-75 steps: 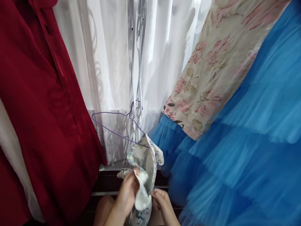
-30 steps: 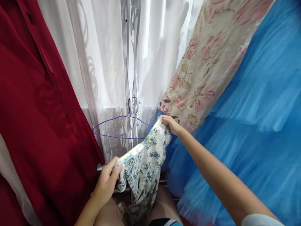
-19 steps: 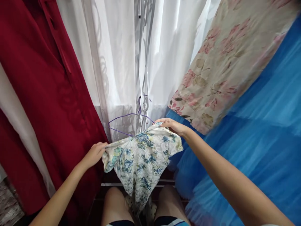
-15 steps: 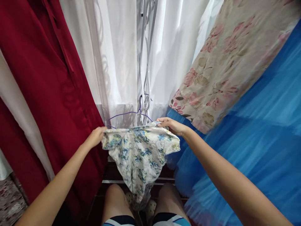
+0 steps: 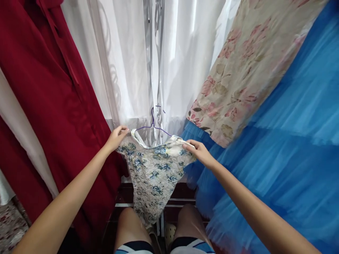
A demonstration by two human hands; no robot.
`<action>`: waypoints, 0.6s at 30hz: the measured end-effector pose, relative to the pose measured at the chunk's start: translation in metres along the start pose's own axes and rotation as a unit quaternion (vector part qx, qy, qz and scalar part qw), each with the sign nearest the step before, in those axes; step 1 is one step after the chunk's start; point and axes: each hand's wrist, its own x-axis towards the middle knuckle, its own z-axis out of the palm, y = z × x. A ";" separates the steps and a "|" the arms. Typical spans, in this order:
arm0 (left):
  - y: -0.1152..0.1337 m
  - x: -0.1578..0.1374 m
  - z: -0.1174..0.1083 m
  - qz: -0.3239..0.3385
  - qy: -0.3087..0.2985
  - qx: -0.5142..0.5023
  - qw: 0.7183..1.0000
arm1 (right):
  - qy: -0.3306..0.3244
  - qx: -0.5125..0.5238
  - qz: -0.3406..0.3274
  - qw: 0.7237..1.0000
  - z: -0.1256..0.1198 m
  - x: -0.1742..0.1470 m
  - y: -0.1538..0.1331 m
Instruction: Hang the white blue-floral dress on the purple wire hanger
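Observation:
A white floral blouse with blue flowers hangs over my knees, its neckline facing up. The thin purple wire hanger lies inside its shoulders, with the hook standing out above the neck. My left hand pinches the blouse at the left shoulder. On the other side, my right hand grips the right shoulder, thumb on top of the cloth. The hanger's ends are hidden under the fabric.
A long dark red garment hangs at left. White curtains fall straight ahead. To the right hang a beige floral cloth and a ruffled blue tulle skirt. My knees are below, above a dark floor.
The left side of the blouse has risen over the hanger's left arm, and its neckline now shows open. My left hand moved up and slightly right; my right hand moved slightly down.

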 end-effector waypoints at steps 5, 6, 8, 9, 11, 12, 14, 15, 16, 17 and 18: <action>0.023 -0.018 0.007 0.052 -0.049 0.035 0.997 | 0.096 -0.005 -0.075 0.993 -0.011 -0.003 -0.012; 0.027 -0.017 0.010 0.062 -0.047 0.039 0.996 | 0.139 -0.005 -0.101 0.985 -0.010 0.005 -0.022; 0.032 -0.013 0.016 0.065 -0.026 0.056 0.996 | 0.199 -0.006 -0.135 0.971 -0.003 0.021 -0.048; 0.031 -0.010 0.018 0.057 -0.012 0.066 0.996 | 0.200 -0.006 -0.146 0.969 0.005 0.025 -0.063; 0.024 -0.010 0.020 0.028 0.023 0.082 0.996 | 0.112 -0.009 -0.170 0.979 0.026 0.020 -0.093; 0.018 -0.012 0.020 0.012 0.047 0.083 0.995 | 0.030 -0.015 -0.187 0.982 0.039 0.009 -0.108; 0.005 -0.021 0.018 -0.021 0.099 0.071 0.992 | -0.171 -0.032 -0.209 0.962 0.063 -0.023 -0.129; 0.000 -0.027 0.017 -0.039 0.121 0.061 0.990 | -0.270 -0.036 -0.222 0.936 0.072 -0.041 -0.134; -0.004 -0.034 0.018 -0.054 0.135 0.050 0.988 | -0.332 -0.049 -0.232 0.913 0.079 -0.056 -0.134; -0.006 -0.042 0.019 -0.066 0.140 0.041 0.987 | -0.347 -0.074 -0.237 0.904 0.083 -0.068 -0.129; -0.007 -0.049 0.022 -0.075 0.135 0.032 0.988 | -0.340 -0.105 -0.240 0.903 0.086 -0.075 -0.121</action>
